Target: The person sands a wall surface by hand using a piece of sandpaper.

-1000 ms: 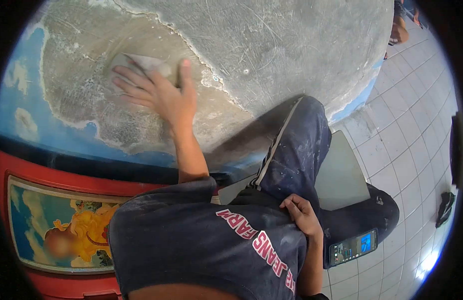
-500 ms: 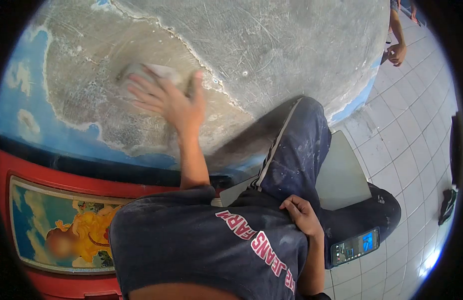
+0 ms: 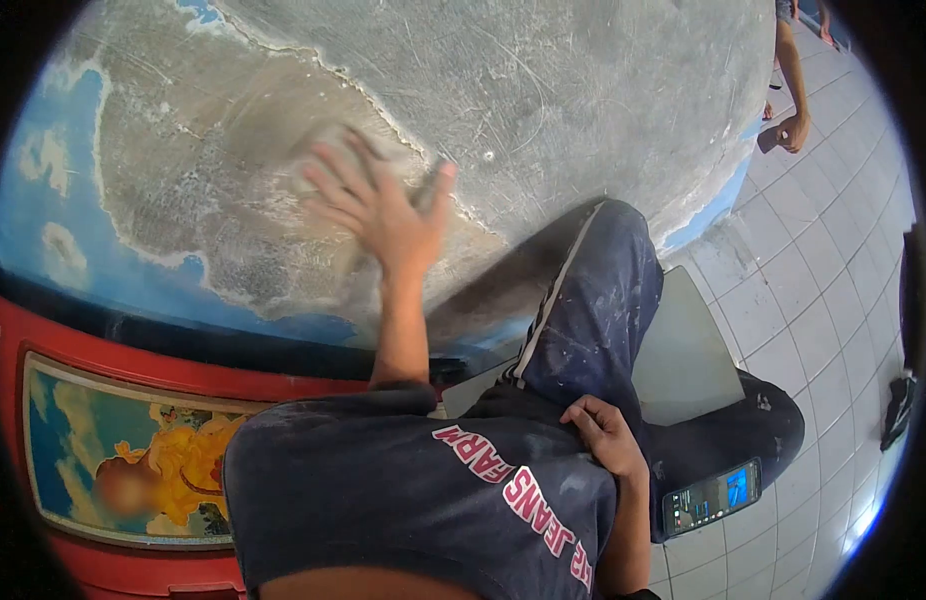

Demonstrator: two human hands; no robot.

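My left hand (image 3: 373, 205) lies palm down with spread fingers on a worn grey surface (image 3: 543, 110). Under its fingers is a flat greyish sheet (image 3: 328, 138), smeared by motion and mostly covered, so I cannot make out its exact kind. Around the hand is a rougher, brownish patch bordered by a jagged pale ridge (image 3: 383, 112); blue paint (image 3: 73, 225) remains along the left edge. My right hand (image 3: 605, 435) rests on my lap with curled fingers, against the dark trousers (image 3: 593, 300), which have pale dust on them. No object shows in it.
A phone (image 3: 711, 498) with its screen lit lies by my right leg. At the lower left stands a red frame (image 3: 173, 355) with a painted picture panel (image 3: 73, 440). Another person's hand (image 3: 793, 132) is at the upper right, above white floor tiles (image 3: 813, 250).
My left hand has slid to the right across the surface with the sheet under it. My right hand stays in place. The other person's hand has moved slightly down.
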